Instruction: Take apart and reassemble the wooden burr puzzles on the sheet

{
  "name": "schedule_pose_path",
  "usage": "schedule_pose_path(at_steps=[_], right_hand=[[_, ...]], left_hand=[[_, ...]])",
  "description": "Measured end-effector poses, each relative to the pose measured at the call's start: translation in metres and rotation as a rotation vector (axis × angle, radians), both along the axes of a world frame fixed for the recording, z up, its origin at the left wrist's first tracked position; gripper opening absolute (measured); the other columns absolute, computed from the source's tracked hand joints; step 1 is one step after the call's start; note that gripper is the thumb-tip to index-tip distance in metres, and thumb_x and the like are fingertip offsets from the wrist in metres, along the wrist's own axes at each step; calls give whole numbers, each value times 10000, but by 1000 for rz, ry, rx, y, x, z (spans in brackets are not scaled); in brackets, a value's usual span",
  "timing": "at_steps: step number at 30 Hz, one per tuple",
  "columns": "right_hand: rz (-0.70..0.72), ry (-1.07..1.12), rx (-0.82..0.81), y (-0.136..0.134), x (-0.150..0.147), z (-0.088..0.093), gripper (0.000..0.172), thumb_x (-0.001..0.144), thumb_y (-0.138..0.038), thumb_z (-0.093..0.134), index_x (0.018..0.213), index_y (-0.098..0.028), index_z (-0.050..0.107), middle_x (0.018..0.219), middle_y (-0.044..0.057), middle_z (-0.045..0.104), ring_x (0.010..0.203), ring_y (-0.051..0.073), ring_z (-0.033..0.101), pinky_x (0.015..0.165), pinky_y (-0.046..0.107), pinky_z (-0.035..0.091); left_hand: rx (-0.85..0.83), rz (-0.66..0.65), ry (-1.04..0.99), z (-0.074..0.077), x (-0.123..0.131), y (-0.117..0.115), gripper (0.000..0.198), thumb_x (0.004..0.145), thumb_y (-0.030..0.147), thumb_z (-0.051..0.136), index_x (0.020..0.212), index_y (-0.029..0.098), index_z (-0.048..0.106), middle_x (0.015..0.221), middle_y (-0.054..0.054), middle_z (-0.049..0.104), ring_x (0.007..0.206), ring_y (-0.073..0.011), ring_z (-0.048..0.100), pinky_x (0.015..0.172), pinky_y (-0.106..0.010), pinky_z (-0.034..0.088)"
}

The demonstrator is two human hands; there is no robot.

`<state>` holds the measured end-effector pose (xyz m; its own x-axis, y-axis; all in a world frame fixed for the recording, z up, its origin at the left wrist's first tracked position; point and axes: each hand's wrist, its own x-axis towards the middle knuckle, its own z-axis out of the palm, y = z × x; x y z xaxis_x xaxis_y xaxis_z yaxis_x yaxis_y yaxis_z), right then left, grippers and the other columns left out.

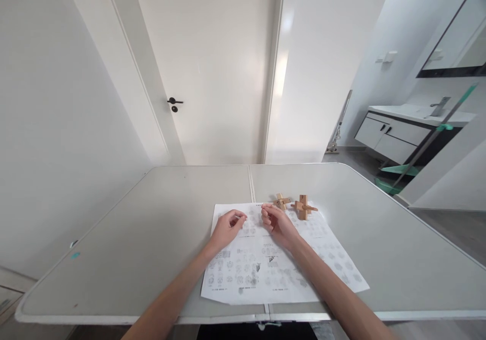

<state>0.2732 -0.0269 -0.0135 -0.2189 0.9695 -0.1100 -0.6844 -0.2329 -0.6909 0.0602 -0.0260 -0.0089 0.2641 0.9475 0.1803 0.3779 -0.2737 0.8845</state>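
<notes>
A large white printed sheet [281, 289], covered with small grey diagrams, lies across the seam of the table. Over its upper left part is my left hand [227, 228], fingers loosely bent and thumb apart, with nothing visible in it. To its right, above the same sheet, my right hand [280, 224] has loosely curved fingers and appears empty. Just beyond my right hand sits a small wooden interlocking puzzle [281, 201]. Beside it on the right is a larger wooden interlocking puzzle [303, 207] with crossing bars, at the sheet's far edge. Neither hand visibly grips a puzzle.
The light grey folding table [125, 249] has a metal rim and a centre seam. Behind it stand a white door [212, 66] and walls. At right are a washbasin cabinet [395, 132], a mirror [459, 41] and a green broom and dustpan [402, 170].
</notes>
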Motion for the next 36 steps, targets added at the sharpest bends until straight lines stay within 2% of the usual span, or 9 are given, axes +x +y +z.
schedule_pose_path(at_steps=[8,16,22,26,36], right_hand=[[-39,52,-24,2,0,-1,237,757,-225,824,856,-186,613,642,-64,540,476,60,402,391,169,287],[-58,128,-47,5,5,-3,211,749,-216,722,717,-201,514,576,-86,413,446,60,320,378,175,276],[-51,157,-36,5,7,-1,269,750,-210,661,650,-219,412,550,-85,355,434,72,275,363,190,255],[-42,157,-34,6,6,-1,383,819,-272,683,650,-236,341,554,-87,332,431,79,269,357,195,260],[-116,195,-27,10,11,-4,462,854,-386,705,640,-242,322,523,-108,277,409,71,230,340,200,252]], left_hand=[[-7,0,-4,2,0,-1,296,957,469,594,925,191,693,811,-34,706,706,-168,641,656,-267,467],[-3,-3,-6,5,0,-3,308,951,486,600,903,199,699,790,-30,707,700,-170,640,669,-272,483],[-7,-3,-8,2,1,-1,319,939,500,604,906,197,697,795,-35,706,697,-172,626,672,-275,482],[-8,-1,-2,1,0,0,321,943,504,603,909,198,693,805,-38,710,706,-173,628,668,-273,481],[0,1,12,-1,-1,1,326,943,504,595,908,197,696,808,-45,724,701,-176,643,661,-283,499]])
